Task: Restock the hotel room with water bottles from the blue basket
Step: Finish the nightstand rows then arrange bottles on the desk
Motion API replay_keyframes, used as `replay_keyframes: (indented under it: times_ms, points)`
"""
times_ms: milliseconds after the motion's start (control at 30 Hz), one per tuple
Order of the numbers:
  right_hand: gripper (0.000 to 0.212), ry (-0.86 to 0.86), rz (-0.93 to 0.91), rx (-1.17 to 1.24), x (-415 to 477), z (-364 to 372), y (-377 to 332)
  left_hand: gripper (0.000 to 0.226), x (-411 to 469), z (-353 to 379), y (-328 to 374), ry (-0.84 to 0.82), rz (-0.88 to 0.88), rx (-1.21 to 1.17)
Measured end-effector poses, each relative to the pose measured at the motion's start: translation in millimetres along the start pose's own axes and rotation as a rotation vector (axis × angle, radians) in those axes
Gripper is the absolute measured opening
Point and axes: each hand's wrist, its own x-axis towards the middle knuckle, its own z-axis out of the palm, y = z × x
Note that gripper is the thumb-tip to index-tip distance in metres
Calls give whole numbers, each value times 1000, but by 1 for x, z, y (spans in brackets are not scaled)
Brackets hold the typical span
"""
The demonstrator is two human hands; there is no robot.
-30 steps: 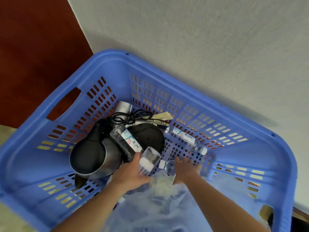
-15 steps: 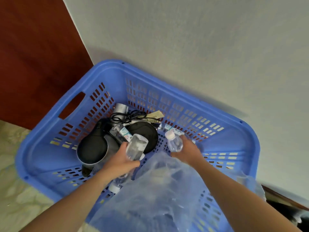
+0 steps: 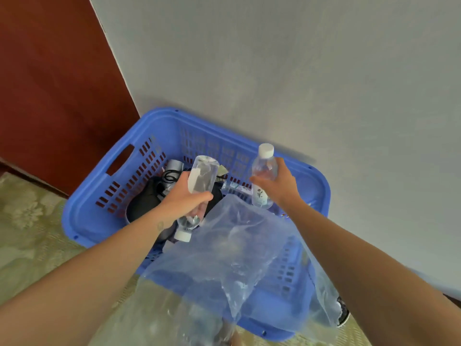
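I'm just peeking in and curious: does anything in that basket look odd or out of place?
Yes. The blue basket meant for water also holds a black appliance with a tangled cord, and a loose clear plastic bag spills over its front rim. The left hand holds its bottle cap-down.

The bottle (image 3: 262,181) in the right hand (image 3: 280,184) bore a label with dark characters, too small to read.
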Motion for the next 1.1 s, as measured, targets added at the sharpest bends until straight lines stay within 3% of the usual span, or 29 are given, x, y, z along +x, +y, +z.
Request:
replay_keyframes:
  times_ms: [233,433,700,833,967,1100]
  points:
    - [43,103,-29,58,-27,-40,-42,39,-33,-12,37,62,102,33]
    - [53,75,-50,56,-56,-56,-64,44,-61,-16,72,36,117,-3]
    - [60,97,-58,286,-101,-71,-88,44,-88,2,105,-51,197,47]
    - [72,134,-32,428,-117,-79,-91,49,-93,15,113,-64,208,-102]
    - [50,188,-19,562,-129,-98,-91,48,-106,30,127,-84,232,-108]
    - [43,209,-16,650,-142,-130,-88,44,-121,57,146,-132,288,-98]
